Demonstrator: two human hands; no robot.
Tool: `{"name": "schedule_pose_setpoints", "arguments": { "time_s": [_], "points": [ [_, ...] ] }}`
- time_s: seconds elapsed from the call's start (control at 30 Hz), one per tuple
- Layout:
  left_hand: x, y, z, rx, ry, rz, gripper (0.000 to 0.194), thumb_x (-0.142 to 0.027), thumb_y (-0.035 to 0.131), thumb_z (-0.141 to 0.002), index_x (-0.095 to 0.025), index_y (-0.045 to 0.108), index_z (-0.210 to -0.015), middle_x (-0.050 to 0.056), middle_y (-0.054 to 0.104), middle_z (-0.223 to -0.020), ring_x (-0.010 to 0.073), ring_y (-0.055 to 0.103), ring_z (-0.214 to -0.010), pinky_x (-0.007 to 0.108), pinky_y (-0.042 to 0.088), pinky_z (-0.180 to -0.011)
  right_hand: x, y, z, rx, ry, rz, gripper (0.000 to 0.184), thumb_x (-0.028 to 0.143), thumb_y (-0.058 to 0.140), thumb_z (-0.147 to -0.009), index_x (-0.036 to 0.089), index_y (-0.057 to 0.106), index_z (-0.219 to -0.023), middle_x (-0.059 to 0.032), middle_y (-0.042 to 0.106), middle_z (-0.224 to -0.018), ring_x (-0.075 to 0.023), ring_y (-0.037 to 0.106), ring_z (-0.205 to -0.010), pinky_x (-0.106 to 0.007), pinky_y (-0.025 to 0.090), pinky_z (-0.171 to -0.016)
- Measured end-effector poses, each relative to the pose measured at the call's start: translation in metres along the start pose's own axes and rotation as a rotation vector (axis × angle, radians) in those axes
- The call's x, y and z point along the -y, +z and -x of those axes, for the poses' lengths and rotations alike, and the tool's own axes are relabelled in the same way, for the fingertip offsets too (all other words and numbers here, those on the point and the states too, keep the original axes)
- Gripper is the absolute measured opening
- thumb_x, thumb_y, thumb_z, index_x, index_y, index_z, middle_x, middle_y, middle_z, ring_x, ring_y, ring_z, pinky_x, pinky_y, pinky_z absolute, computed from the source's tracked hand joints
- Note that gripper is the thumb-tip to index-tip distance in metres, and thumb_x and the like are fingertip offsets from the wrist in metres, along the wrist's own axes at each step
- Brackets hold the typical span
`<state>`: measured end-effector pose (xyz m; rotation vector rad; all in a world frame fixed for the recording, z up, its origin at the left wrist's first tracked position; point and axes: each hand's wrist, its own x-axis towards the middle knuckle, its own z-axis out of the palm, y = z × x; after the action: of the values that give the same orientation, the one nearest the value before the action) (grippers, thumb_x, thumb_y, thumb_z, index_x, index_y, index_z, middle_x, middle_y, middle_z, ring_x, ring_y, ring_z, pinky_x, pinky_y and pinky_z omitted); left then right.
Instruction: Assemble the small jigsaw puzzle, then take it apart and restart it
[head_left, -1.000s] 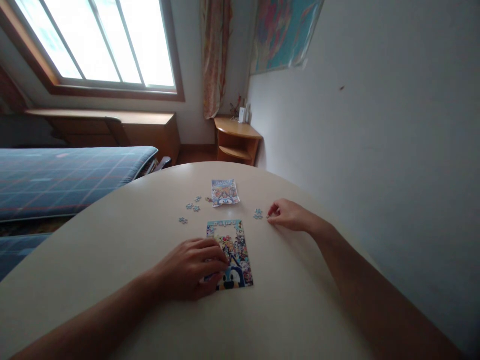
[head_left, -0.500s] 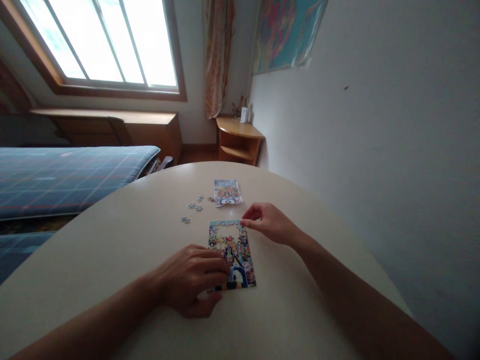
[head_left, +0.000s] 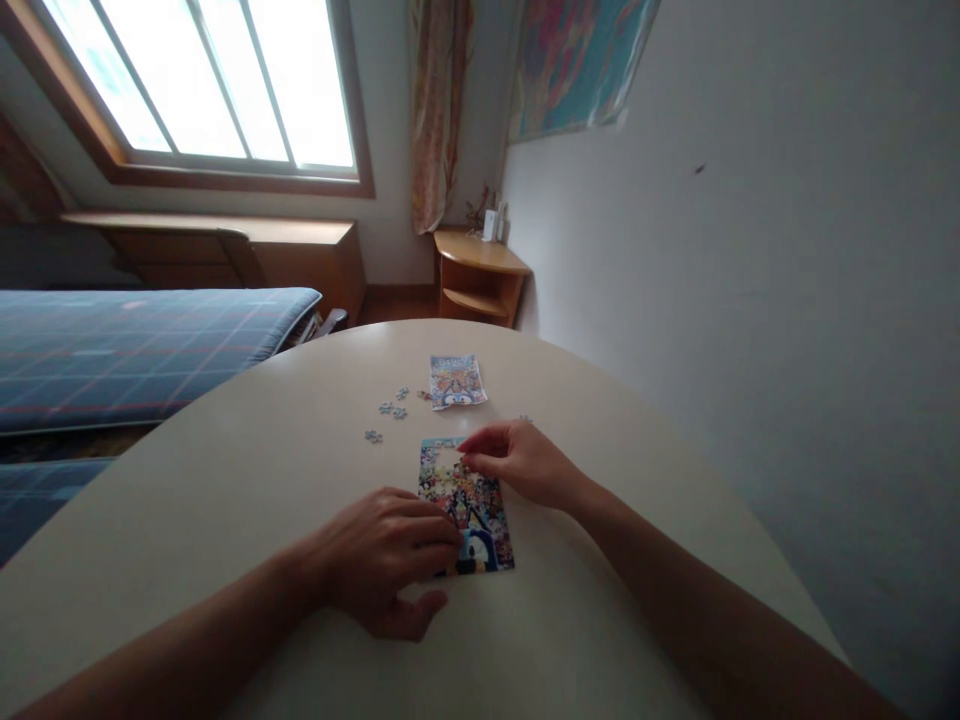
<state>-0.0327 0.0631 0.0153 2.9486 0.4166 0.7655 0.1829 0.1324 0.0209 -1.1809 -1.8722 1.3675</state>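
Note:
A small jigsaw puzzle (head_left: 480,515) with a colourful crowded picture lies on the table, with a pale gap near its top. Over its lower left part rests my left hand (head_left: 397,550), fingers spread and thumb apart, holding nothing. My right hand (head_left: 517,460) is over the puzzle's upper right, thumb and fingertips pinching a small dark puzzle piece (head_left: 463,464) at the gap. Part of the puzzle's right top edge is hidden behind that hand. Several loose puzzle pieces (head_left: 386,408) lie beyond and to the left. A picture sheet (head_left: 457,382) lies behind the puzzle.
The round-ended pale table (head_left: 247,480) holds everything. Another loose piece (head_left: 525,419) lies just beyond my right hand. A folded checked mattress (head_left: 150,350) is at the left, a wooden corner shelf (head_left: 480,255) stands behind, and a white wall (head_left: 750,300) runs along the right.
My right hand has moved left and slightly nearer, from the puzzle's upper right corner to the gap. A loose piece beyond that hand now shows. The left thumb has spread slightly.

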Motion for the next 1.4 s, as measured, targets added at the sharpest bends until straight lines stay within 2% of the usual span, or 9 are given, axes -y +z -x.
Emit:
{"name": "schedule_pose_setpoints", "arguments": {
  "time_s": [0.27, 0.57, 0.8, 0.87, 0.93, 1.0, 1.07, 1.23, 1.4],
  "points": [
    [0.001, 0.002, 0.002, -0.009, 0.008, 0.006, 0.021, -0.027, 0.053, -0.081, -0.017, 0.064, -0.096, 0.006, 0.076, -0.095, 0.0207, 0.072, -0.078, 0.033, 0.060, -0.065, 0.002, 0.002, 0.001, -0.039, -0.025, 0.113, 0.021, 0.031, 0.073, -0.078, 0.014, 0.074, -0.091, -0.0064, 0.075, -0.083, -0.0163, 0.069, -0.075, -0.028, 0.052, -0.069],
    [0.001, 0.000, 0.000, -0.008, 0.000, -0.006, 0.021, -0.026, 0.051, -0.082, -0.018, 0.065, -0.096, 0.006, 0.076, -0.093, 0.0200, 0.072, -0.077, 0.032, 0.060, -0.065, -0.002, 0.002, 0.000, -0.023, -0.041, 0.112, 0.019, 0.029, 0.073, -0.078, 0.015, 0.074, -0.090, -0.0050, 0.075, -0.081, -0.0160, 0.068, -0.075, -0.027, 0.051, -0.070],
    [0.002, 0.004, 0.001, -0.045, -0.011, -0.006, 0.016, -0.022, 0.053, -0.082, -0.018, 0.065, -0.092, 0.004, 0.075, -0.089, 0.0172, 0.071, -0.073, 0.029, 0.058, -0.064, 0.004, 0.003, 0.005, -0.009, -0.203, 0.288, 0.019, 0.023, 0.062, -0.087, 0.018, 0.074, -0.101, -0.0045, 0.075, -0.091, -0.0146, 0.064, -0.078, -0.027, 0.048, -0.073],
    [0.004, 0.005, 0.002, -0.151, -0.098, -0.047, 0.011, -0.016, 0.054, -0.084, -0.020, 0.064, -0.087, 0.001, 0.075, -0.084, 0.0140, 0.070, -0.069, 0.026, 0.056, -0.065, 0.008, 0.005, 0.006, -0.011, -0.230, 0.277, 0.022, 0.022, 0.058, -0.089, 0.019, 0.074, -0.105, -0.0045, 0.074, -0.093, -0.0140, 0.062, -0.077, -0.027, 0.047, -0.072],
    [0.008, 0.006, 0.002, -0.286, -0.279, -0.109, 0.011, -0.015, 0.056, -0.087, -0.020, 0.063, -0.081, -0.001, 0.074, -0.080, 0.0124, 0.069, -0.066, 0.024, 0.054, -0.064, 0.010, 0.007, 0.006, -0.017, -0.220, 0.183, 0.023, 0.023, 0.058, -0.089, 0.019, 0.074, -0.105, -0.0049, 0.073, -0.093, -0.0139, 0.062, -0.077, -0.027, 0.048, -0.071],
    [0.011, 0.006, 0.002, -0.376, -0.489, -0.161, 0.011, -0.022, 0.058, -0.090, -0.020, 0.063, -0.080, -0.001, 0.073, -0.076, 0.0122, 0.068, -0.064, 0.023, 0.053, -0.063, 0.011, 0.011, 0.005, -0.023, -0.188, 0.038, 0.022, 0.023, 0.058, -0.088, 0.018, 0.074, -0.103, -0.0052, 0.073, -0.092, -0.0141, 0.063, -0.077, -0.028, 0.050, -0.071],
    [0.014, 0.008, 0.002, -0.410, -0.630, -0.167, 0.011, -0.029, 0.060, -0.090, -0.021, 0.064, -0.084, -0.001, 0.073, -0.076, 0.0128, 0.068, -0.064, 0.023, 0.053, -0.062, 0.011, 0.016, 0.005, -0.033, -0.157, -0.090, 0.022, 0.023, 0.059, -0.086, 0.017, 0.074, -0.101, -0.0046, 0.073, -0.088, -0.0140, 0.064, -0.076, -0.028, 0.051, -0.072],
    [0.016, 0.016, 0.001, -0.478, -0.781, -0.015, 0.016, -0.036, 0.066, -0.087, -0.022, 0.064, -0.093, -0.002, 0.075, -0.079, 0.0153, 0.071, -0.067, 0.026, 0.057, -0.063, 0.013, 0.030, 0.008, -0.049, -0.110, -0.245, 0.020, 0.027, 0.064, -0.083, 0.018, 0.074, -0.097, -0.0045, 0.074, -0.087, -0.0149, 0.066, -0.077, -0.031, 0.053, -0.074],
    [0.020, 0.015, -0.001, -0.521, -0.823, 0.209, 0.015, -0.033, 0.063, -0.091, -0.021, 0.070, -0.092, 0.001, 0.077, -0.083, 0.0152, 0.072, -0.068, 0.026, 0.060, -0.063, 0.010, 0.036, 0.010, -0.108, -0.113, -0.182, 0.019, 0.028, 0.068, -0.081, 0.016, 0.070, -0.095, -0.0057, 0.073, -0.086, -0.0158, 0.067, -0.077, -0.031, 0.053, -0.073]
  ]
}}
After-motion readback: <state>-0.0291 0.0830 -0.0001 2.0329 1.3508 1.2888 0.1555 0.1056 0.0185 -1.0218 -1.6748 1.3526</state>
